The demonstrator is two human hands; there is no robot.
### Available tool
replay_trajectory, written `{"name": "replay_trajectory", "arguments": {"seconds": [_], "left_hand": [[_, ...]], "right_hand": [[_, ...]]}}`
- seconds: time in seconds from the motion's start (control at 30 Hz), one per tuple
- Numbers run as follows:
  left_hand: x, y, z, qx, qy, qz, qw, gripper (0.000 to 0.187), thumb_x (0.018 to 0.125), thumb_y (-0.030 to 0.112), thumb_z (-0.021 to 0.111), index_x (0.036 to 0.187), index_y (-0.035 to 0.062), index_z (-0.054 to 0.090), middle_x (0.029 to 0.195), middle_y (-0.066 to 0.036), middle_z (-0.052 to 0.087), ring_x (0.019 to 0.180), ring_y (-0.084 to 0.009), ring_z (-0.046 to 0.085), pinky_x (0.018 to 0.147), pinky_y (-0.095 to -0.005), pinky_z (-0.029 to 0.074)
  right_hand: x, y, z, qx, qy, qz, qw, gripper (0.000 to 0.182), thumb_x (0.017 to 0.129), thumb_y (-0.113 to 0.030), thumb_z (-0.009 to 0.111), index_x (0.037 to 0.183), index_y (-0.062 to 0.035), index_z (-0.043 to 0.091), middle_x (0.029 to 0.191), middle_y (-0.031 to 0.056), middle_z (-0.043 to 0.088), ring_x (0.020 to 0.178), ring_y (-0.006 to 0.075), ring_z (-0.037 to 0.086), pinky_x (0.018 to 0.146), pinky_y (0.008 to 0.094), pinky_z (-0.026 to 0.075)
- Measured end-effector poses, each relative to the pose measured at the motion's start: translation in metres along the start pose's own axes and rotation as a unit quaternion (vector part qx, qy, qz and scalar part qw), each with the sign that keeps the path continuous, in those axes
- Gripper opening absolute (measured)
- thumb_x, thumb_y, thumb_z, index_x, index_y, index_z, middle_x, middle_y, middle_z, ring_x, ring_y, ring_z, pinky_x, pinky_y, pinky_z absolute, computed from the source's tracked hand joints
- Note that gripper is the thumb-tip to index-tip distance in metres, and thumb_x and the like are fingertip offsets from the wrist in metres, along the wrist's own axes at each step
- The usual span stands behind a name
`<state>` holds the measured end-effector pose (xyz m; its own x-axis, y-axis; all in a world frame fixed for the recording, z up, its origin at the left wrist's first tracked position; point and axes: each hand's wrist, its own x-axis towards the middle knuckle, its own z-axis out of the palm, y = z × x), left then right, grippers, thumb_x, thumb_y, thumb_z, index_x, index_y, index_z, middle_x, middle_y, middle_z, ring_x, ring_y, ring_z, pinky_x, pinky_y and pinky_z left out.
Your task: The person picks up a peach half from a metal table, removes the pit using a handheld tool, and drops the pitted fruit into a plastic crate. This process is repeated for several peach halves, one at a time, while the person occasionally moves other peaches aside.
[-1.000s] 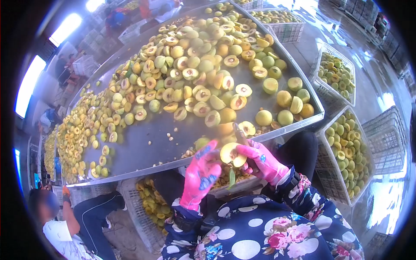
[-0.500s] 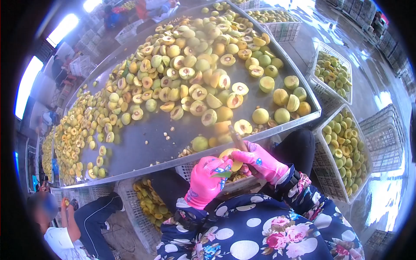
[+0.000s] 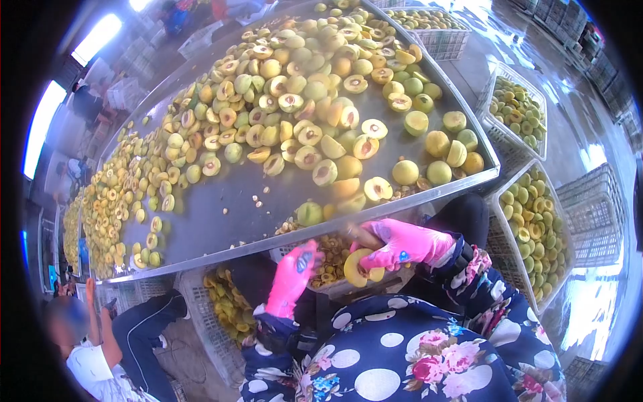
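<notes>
1. One yellow peach half is held in the right hand, below the near edge of the long steel counter and above a white plastic crate of pitted halves. Its flat cut face is turned toward the camera; its long axis cannot be told.
2. The pink-gloved right hand's grip is pinched on the peach half, fingers curled over its upper edge, forearm entering from the right.
3. The pink-gloved left hand is raised beside the fruit, apart from it, fingers pointing up toward the counter's edge; whether its grip is spread or closed cannot be told.
4. Peach halves and whole peaches on the counter are too many to be counted.
5. Three fruit-filled white crates are seen at the right.
</notes>
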<state>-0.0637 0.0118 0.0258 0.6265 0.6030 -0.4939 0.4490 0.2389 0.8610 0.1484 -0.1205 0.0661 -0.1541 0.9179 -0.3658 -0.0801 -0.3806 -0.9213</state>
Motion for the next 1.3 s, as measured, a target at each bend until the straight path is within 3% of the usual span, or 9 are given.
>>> {"name": "replay_trajectory", "arguments": {"seconds": [0.03, 0.13, 0.2, 0.27, 0.33, 0.43, 0.53, 0.7, 1.3], "left_hand": [[0.001, 0.006, 0.006, -0.096, -0.056, -0.054, 0.992, 0.054, 0.088, 0.047, 0.051, 0.118, 0.0020, 0.053, 0.105, -0.011, 0.062, 0.084, -0.0233, 0.061, 0.074, -0.0358, 0.050], [0.012, -0.004, 0.026, 0.093, -0.182, 0.266, 0.942, 0.049, 0.091, 0.037, 0.051, 0.127, 0.0037, 0.044, 0.115, -0.013, 0.056, 0.096, -0.0215, 0.058, 0.081, -0.0313, 0.048], [0.009, 0.000, 0.029, 0.256, -0.128, 0.413, 0.865, 0.044, 0.094, 0.033, 0.047, 0.127, 0.0053, 0.044, 0.120, -0.013, 0.052, 0.101, -0.0216, 0.055, 0.087, -0.0318, 0.045], [0.014, -0.013, 0.031, 0.169, -0.101, 0.337, 0.921, 0.040, 0.094, 0.029, 0.044, 0.126, 0.0058, 0.045, 0.123, -0.014, 0.050, 0.104, -0.0235, 0.053, 0.092, -0.0343, 0.042], [0.027, -0.039, 0.034, -0.158, -0.142, 0.104, 0.972, 0.040, 0.093, 0.027, 0.045, 0.126, 0.0038, 0.045, 0.123, -0.016, 0.050, 0.107, -0.0268, 0.051, 0.096, -0.0373, 0.040], [0.002, 0.014, 0.039, -0.490, -0.162, -0.015, 0.856, 0.049, 0.092, 0.029, 0.045, 0.128, -0.0031, 0.039, 0.119, -0.018, 0.052, 0.109, -0.0312, 0.052, 0.097, -0.0423, 0.040], [0.005, 0.017, 0.030, -0.600, -0.161, -0.026, 0.783, 0.046, 0.091, 0.033, 0.047, 0.120, -0.0017, 0.048, 0.120, -0.019, 0.050, 0.105, -0.0349, 0.051, 0.095, -0.0465, 0.040], [0.003, 0.016, 0.032, -0.635, -0.128, -0.023, 0.761, 0.045, 0.093, 0.033, 0.043, 0.122, -0.0015, 0.047, 0.118, -0.019, 0.052, 0.102, -0.0326, 0.051, 0.090, -0.0469, 0.042], [-0.007, 0.017, 0.056, -0.533, -0.066, 0.082, 0.839, 0.043, 0.096, 0.030, 0.034, 0.123, -0.0019, 0.046, 0.120, -0.017, 0.052, 0.099, -0.0264, 0.054, 0.091, -0.0426, 0.044]], "right_hand": [[0.004, -0.005, 0.003, -0.043, -0.019, -0.044, 0.998, 0.034, 0.077, -0.021, 0.068, 0.102, -0.0013, 0.055, 0.073, 0.0024, 0.056, 0.056, 0.0079, 0.051, 0.051, 0.0205, 0.040], [0.017, -0.007, 0.005, -0.262, -0.038, -0.137, 0.955, 0.035, 0.078, -0.022, 0.067, 0.103, -0.0009, 0.055, 0.078, 0.0049, 0.059, 0.069, 0.0109, 0.055, 0.063, 0.0241, 0.044], [0.020, -0.011, 0.010, -0.193, -0.010, -0.181, 0.964, 0.038, 0.079, -0.022, 0.066, 0.107, -0.0002, 0.054, 0.087, 0.0103, 0.061, 0.080, 0.0167, 0.056, 0.073, 0.0292, 0.045], [0.021, -0.014, 0.010, -0.162, -0.004, -0.107, 0.981, 0.036, 0.080, -0.019, 0.064, 0.107, 0.0018, 0.052, 0.091, 0.0163, 0.061, 0.081, 0.0260, 0.060, 0.073, 0.0334, 0.047], [0.027, 0.001, 0.011, -0.174, 0.129, -0.135, 0.967, 0.032, 0.083, -0.018, 0.061, 0.106, 0.0012, 0.051, 0.087, 0.0142, 0.061, 0.078, 0.0233, 0.060, 0.070, 0.0334, 0.047], [0.014, -0.002, 0.019, -0.103, 0.241, -0.159, 0.952, 0.026, 0.087, -0.016, 0.057, 0.106, 0.0004, 0.049, 0.080, 0.0095, 0.060, 0.074, 0.0175, 0.059, 0.066, 0.0314, 0.047], [-0.015, -0.001, 0.032, -0.009, 0.199, -0.104, 0.974, 0.028, 0.092, -0.019, 0.050, 0.113, -0.0008, 0.045, 0.077, 0.0038, 0.057, 0.065, 0.0088, 0.055, 0.058, 0.0251, 0.046], [-0.033, 0.013, 0.063, 0.013, 0.110, 0.039, 0.993, 0.030, 0.094, -0.025, 0.049, 0.113, -0.0020, 0.044, 0.081, 0.0030, 0.058, 0.065, 0.0081, 0.056, 0.059, 0.0230, 0.047], [-0.021, 0.023, 0.078, -0.089, 0.195, -0.047, 0.976, 0.018, 0.092, -0.018, 0.050, 0.102, -0.0030, 0.046, 0.065, 0.0029, 0.051, 0.053, 0.0105, 0.050, 0.050, 0.0278, 0.042]]}}
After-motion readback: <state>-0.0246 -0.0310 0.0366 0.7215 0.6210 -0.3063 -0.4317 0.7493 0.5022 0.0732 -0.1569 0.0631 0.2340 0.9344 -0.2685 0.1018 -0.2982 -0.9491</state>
